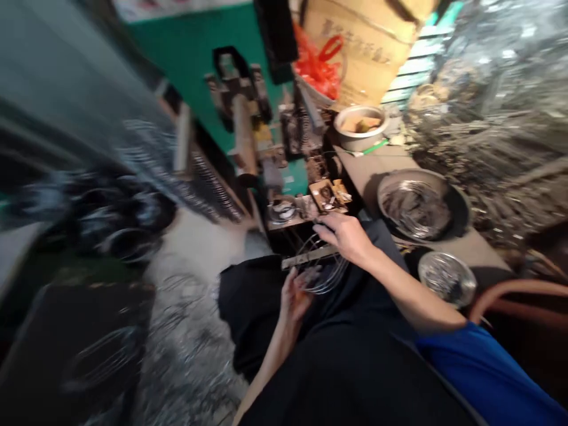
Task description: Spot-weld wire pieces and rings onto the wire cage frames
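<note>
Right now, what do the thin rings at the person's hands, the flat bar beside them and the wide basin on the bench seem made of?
The thin rings look like bare steel wire: fine, bright strands, though blur hides the finish. The flat bar seems dull grey metal, matte and worn. The wide basin looks like stained metal, perhaps aluminium, with a greyish rim.

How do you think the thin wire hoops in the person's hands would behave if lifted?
The thin wire hoops probably feel light, given how fine the wire looks. They likely flex rather than stay rigid, and, being round, might roll on edge.
</note>
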The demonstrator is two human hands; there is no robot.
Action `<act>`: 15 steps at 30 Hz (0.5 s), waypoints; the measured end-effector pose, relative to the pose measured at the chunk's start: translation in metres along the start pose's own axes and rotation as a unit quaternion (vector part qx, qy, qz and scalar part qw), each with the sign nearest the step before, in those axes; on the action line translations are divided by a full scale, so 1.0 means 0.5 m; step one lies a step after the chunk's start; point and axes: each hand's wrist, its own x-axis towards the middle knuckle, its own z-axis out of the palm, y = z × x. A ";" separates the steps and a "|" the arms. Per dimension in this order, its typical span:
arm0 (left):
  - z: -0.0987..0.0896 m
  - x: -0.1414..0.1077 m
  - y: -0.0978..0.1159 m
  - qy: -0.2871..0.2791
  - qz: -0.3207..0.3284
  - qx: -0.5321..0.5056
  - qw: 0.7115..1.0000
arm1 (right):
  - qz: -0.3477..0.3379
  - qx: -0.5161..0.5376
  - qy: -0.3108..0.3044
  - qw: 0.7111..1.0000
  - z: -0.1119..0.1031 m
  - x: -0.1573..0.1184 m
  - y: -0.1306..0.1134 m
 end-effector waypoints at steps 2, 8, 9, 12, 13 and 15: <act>0.005 -0.002 0.008 0.044 0.026 0.036 0.998 | 0.063 0.024 0.023 0.997 -0.040 -0.062 0.076; -0.027 0.014 0.065 0.171 0.130 0.174 0.961 | 0.619 -0.187 -0.017 0.762 -0.123 -0.392 0.341; -0.024 0.017 0.069 0.180 0.139 0.188 0.955 | 0.652 -0.184 -0.030 0.735 -0.117 -0.438 0.366; 0.000 0.019 0.069 0.199 0.163 0.216 0.942 | 0.702 -0.161 -0.052 0.692 -0.079 -0.523 0.417; 0.008 0.018 0.067 0.197 0.168 0.226 0.939 | 0.709 -0.154 -0.053 0.686 -0.068 -0.536 0.428; 0.021 0.012 0.062 0.185 0.173 0.250 0.935 | 0.715 -0.144 -0.049 0.683 -0.054 -0.551 0.448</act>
